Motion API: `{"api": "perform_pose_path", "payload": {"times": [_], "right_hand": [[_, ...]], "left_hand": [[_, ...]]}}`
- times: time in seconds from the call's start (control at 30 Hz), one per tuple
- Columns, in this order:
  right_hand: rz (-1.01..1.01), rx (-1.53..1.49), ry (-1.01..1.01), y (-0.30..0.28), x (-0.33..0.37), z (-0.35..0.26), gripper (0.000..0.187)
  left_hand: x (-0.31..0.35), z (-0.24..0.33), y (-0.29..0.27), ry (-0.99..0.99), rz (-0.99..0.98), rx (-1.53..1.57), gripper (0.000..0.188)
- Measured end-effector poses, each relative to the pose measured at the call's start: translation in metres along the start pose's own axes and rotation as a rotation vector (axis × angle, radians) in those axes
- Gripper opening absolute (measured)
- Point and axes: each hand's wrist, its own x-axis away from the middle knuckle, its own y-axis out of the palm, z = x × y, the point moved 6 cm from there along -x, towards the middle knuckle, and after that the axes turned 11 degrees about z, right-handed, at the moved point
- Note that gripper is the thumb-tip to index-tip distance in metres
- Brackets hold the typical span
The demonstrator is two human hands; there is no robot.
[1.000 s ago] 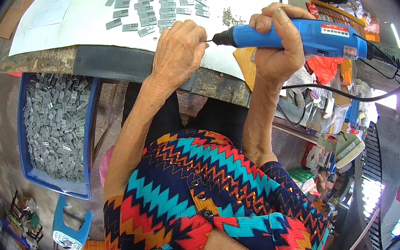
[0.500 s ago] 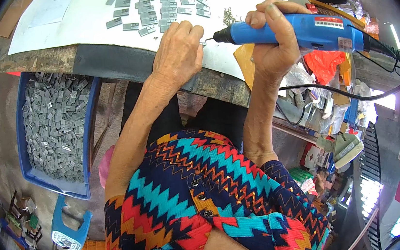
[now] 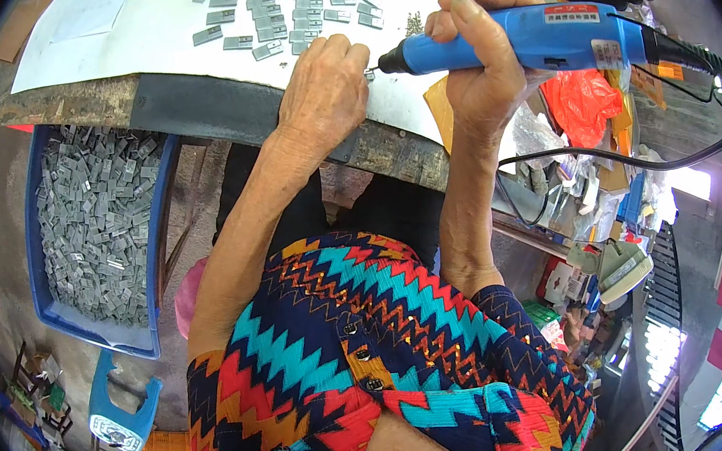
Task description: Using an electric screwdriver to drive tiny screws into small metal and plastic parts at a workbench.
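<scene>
My right hand (image 3: 485, 67) is wrapped round a blue electric screwdriver (image 3: 491, 41), held almost level with its black nose pointing left. Its thin bit reaches the fingertips of my left hand (image 3: 324, 87), which is closed at the table's near edge. A sliver of a small grey part (image 3: 370, 76) shows beside those fingertips, under the bit; my fingers hide the rest. Beyond my left hand, several flat grey plastic pieces (image 3: 271, 21) lie in loose rows on the white table top (image 3: 158, 49). A little heap of tiny screws (image 3: 414, 23) lies past the screwdriver's nose.
On the floor at the left, a blue tray (image 3: 150, 274) holds a mass of grey pieces. A blue stool (image 3: 115, 397) stands nearer. The screwdriver's black cable (image 3: 636, 167) loops at the right, by a red plastic bag (image 3: 582, 105). Cardboard (image 3: 439, 112) lies at the table edge.
The screwdriver and my right hand have moved slightly up and to the left, bringing the nose closer to my left fingertips. My left hand keeps almost the same place.
</scene>
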Motion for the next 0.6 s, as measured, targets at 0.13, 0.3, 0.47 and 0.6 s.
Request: {"api": "perform_pose_path", "payload": {"times": [0.13,0.3,0.47,0.6], "right_hand": [[0.002,-0.009,-0.002,0.0015,0.0005,0.0013,0.01],[-0.006,-0.011,0.008,0.0024,0.0006,0.003,0.011],[-0.046,0.03,-0.005,0.0042,0.0035,0.001,0.015],[-0.032,0.063,0.01,0.004,0.0042,0.0009,0.014]], "left_hand": [[0.0003,-0.0003,-0.0003,0.0,0.014,0.0,0.007],[-0.0001,-0.0003,-0.0005,-0.007,0.022,0.002,0.007],[0.0001,-0.0008,0.001,-0.004,0.009,-0.01,0.008],[0.0004,-0.0011,0.0014,-0.012,-0.004,-0.025,0.008]]}}
